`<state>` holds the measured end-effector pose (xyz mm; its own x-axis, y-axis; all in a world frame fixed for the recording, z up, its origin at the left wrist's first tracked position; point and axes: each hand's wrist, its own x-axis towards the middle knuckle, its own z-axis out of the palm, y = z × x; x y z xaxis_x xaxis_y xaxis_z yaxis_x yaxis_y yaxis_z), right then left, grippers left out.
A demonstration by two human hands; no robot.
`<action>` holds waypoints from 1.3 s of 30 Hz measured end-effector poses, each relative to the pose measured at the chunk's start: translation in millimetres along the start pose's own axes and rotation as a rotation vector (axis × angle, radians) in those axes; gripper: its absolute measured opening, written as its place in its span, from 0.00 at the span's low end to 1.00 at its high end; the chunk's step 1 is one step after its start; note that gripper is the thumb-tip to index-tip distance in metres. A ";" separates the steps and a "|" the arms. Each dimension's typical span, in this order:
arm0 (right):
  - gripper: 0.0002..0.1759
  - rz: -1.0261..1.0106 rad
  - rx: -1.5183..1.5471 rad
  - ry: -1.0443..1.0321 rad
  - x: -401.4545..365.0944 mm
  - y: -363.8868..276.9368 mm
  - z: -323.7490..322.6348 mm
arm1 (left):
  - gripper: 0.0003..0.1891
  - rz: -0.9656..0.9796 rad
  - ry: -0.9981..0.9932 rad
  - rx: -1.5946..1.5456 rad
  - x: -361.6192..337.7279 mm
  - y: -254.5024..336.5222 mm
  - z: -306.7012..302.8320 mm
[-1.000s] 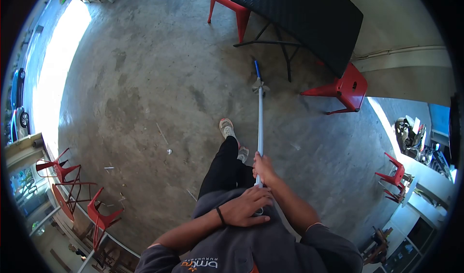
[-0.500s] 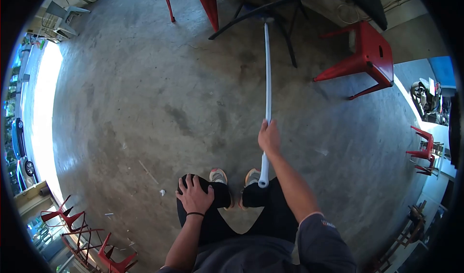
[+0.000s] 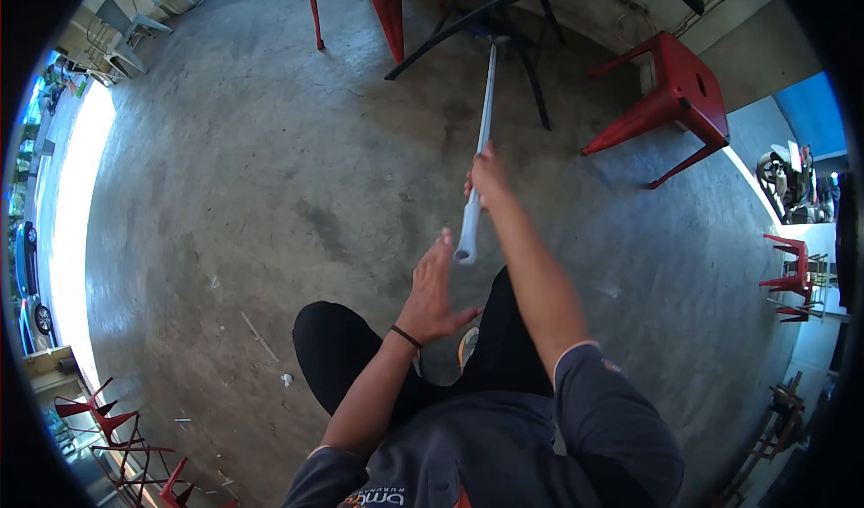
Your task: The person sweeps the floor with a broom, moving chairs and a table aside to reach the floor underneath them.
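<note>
My right hand (image 3: 487, 180) is wrapped around the pale handle of a long broom (image 3: 489, 103), a short way above its thick end. The handle stretches forward and away from me. Its dark blue head lies in shadow under the black table, and its bristles cannot be made out. My left hand (image 3: 434, 294) is in the air over my lap, fingers stretched and thumb apart. It holds nothing and is close to the handle's near end without touching it.
A red metal stool (image 3: 688, 94) stands to the right of the black table legs (image 3: 535, 85). Another red seat (image 3: 382, 8) is at the top. On the concrete floor lie a thin stick (image 3: 259, 335) and a white scrap (image 3: 287, 379). More red stools (image 3: 790, 269) are at the far right.
My left hand has lifted off my knee and moved right, toward the handle. My right hand has moved forward with the handle, whose near end has swung left and away from me.
</note>
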<state>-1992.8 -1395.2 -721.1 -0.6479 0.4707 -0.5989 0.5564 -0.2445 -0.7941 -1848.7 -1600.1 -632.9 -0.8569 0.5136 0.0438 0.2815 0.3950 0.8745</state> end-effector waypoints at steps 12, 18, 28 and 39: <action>0.45 -0.166 0.114 -0.321 -113.8 -24.8 45.7 | 0.14 0.363 0.444 -0.455 -24.4 47.3 -80.0; 0.13 -0.301 -0.138 -0.530 -55.9 0.9 88.3 | 0.13 0.307 0.551 -0.413 -56.4 55.2 -143.7; 0.23 -0.970 -0.562 -1.129 -305.0 -27.0 177.9 | 0.13 0.560 0.997 -0.167 -243.8 167.1 -343.5; 0.15 -1.061 -0.908 -0.486 -257.2 -61.3 43.3 | 0.19 0.824 0.462 -0.809 -154.8 134.9 -268.6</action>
<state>-1882.8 -1538.0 -523.0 -0.9554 -0.2824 0.0866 -0.2694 0.7128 -0.6476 -1794.1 -1830.8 -392.0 -0.6688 0.0047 0.7434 0.6014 -0.5844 0.5448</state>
